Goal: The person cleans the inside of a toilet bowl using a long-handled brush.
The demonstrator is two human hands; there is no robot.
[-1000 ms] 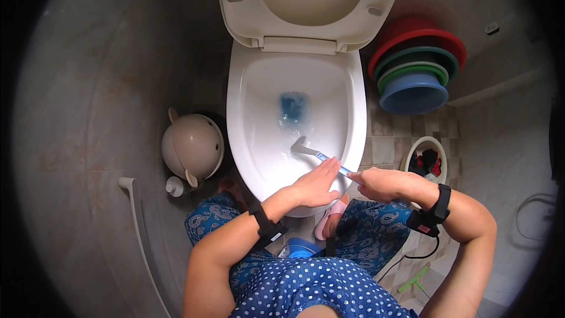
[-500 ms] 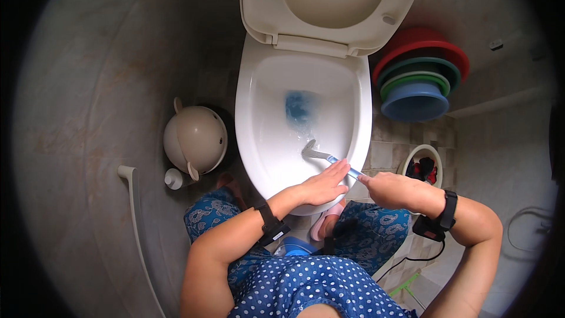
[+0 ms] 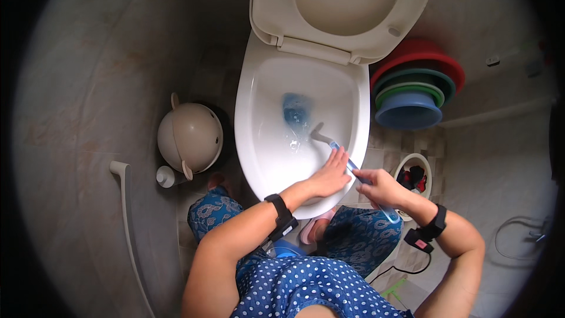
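Observation:
A white toilet bowl (image 3: pixel 250 135) stands in front of me, with bluish water (image 3: pixel 296 109) at its bottom. My right hand (image 3: pixel 379 187) is closed around the blue, partly see-through handle of a toilet brush (image 3: pixel 336 146), over the bowl's near right rim. The handle's looped end sticks out below this hand. Inside the bowl, the pale curved brush head rests against or close to the right inner wall. My left hand (image 3: pixel 329 176) is stretched flat over the near part of the bowl, fingers straight, fingertips against the handle.
The toilet lid and seat (image 3: pixel 273 12) are raised. Stacked basins (image 3: pixel 409 118) stand at the right, a pale basket (image 3: pixel 429 176) with dark and red cloth nearer. At the left are a round beige bin (image 3: pixel 185 135), a white-capped bottle (image 3: pixel 165 176) and a pale wall rail (image 3: pixel 126 212).
The brush head has moved up the picture and to the right in the bowl. The handle is steeper, and its looped end now shows below my right hand. My left hand stays beside it.

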